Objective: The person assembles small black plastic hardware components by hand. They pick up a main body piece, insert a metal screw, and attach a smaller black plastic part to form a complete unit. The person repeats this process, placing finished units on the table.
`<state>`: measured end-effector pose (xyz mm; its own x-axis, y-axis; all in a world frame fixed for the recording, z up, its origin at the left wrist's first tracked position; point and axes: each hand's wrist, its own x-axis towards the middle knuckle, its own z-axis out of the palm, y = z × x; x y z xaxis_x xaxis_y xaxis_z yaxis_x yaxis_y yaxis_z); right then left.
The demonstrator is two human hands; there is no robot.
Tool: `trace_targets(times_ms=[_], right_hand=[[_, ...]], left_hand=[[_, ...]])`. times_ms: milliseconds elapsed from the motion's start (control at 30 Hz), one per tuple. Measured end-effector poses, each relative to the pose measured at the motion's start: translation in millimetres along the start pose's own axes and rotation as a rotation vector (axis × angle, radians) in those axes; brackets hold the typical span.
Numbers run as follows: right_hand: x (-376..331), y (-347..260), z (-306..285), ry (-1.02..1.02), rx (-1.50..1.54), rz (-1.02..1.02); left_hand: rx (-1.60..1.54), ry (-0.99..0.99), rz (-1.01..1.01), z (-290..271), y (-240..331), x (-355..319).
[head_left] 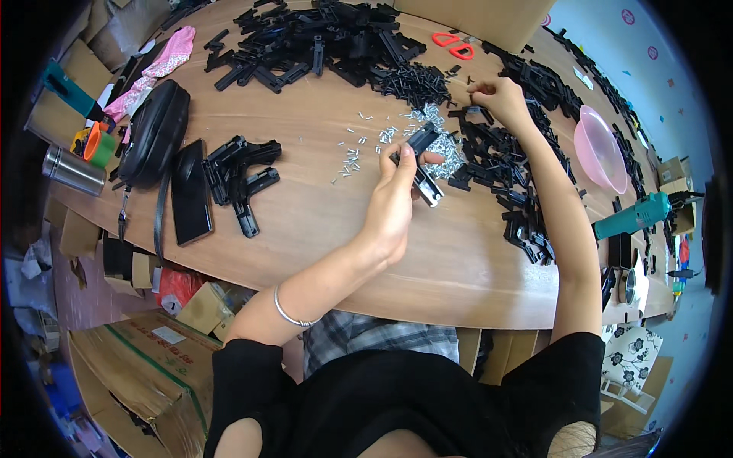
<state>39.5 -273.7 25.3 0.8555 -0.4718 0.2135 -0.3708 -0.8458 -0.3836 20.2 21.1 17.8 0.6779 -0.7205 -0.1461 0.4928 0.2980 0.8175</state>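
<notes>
My left hand [395, 187] is closed around a black pistol slide [422, 137], whose lower end has a shiny silvery section. It is held tilted above the table, beside a heap of small silver pins [450, 156]. My right hand [500, 103] reaches to the far right with its fingertips pinched together; whatever they hold is too small to make out. It is over the edge of a spread of small black parts [489, 145]. Near it lies a pile of black pins or screws [412, 84].
A large heap of black pistol parts [313, 46] covers the far side. Assembled black pistols [240, 179] lie left, by a phone [191, 195], a black case [156, 130] and a steel flask [74, 169]. Red-handled scissors [454, 46], a pink bowl [599, 149] and a teal electric screwdriver [634, 216] lie right.
</notes>
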Motion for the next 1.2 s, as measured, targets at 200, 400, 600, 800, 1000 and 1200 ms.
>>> trace_targets(times_ms=[200,400,600,800,1000,1200], right_hand=[[-10.3,-13.0,6.6,0.034,-0.049,-0.101],[-0.5,-15.8,30.9,0.096,-0.175,-0.204],[-61.6,-44.4,-22.9,0.0,0.334,-0.106],[-174.5,-68.5,-54.8,-0.047,1.129,0.294],[-261.7,-58.9,-46.9,-0.141,1.794,0.433],[-307.0,-114.1,-35.5,0.09,1.115,0.116]], left_hand=[[-0.08,0.024,0.006,1.8,-0.3,0.5],[-0.05,0.063,0.023,-4.5,-0.3,13.5],[-0.111,0.046,0.001,-4.6,1.9,11.3],[-0.139,-0.058,-0.125,3.8,11.3,-13.7],[-0.215,-0.204,-0.345,-2.0,-8.3,-70.2],[-0.25,-0.169,-0.311,5.5,-19.9,-113.7]])
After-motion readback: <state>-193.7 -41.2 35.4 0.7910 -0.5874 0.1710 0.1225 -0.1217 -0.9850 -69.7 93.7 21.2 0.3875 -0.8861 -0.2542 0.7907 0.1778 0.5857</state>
